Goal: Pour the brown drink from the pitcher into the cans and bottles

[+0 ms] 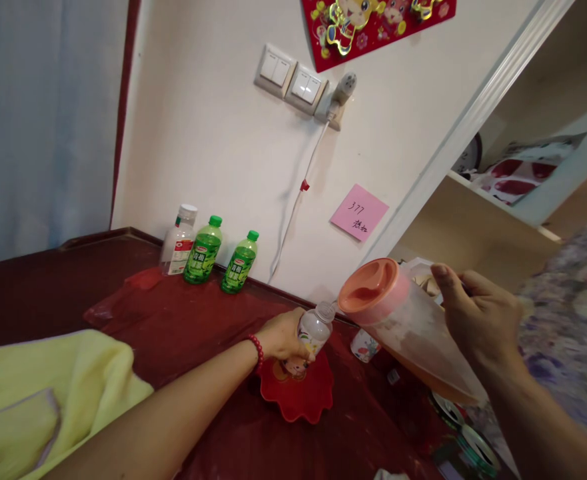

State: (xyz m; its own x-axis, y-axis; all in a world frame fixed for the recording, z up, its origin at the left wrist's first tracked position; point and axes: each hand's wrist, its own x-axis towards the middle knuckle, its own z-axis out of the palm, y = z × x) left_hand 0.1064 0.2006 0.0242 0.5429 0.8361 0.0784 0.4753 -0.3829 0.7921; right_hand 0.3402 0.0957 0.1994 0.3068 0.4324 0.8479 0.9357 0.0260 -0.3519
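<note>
My left hand, with a red bead bracelet at the wrist, is closed around a small clear plastic bottle. The bottle's mouth is uncapped, and it is held over a red scalloped plate. In my right hand is a translucent pitcher with an orange lid, gripped by its handle. It is tilted to the left, its spout close beside the bottle's mouth. Whether liquid is flowing between them I cannot make out.
Two green-capped drink bottles and a white-capped clear jar stand along the wall. A white patterned cup is behind the pitcher. Open cans are at the lower right; a yellow cloth lies at the left.
</note>
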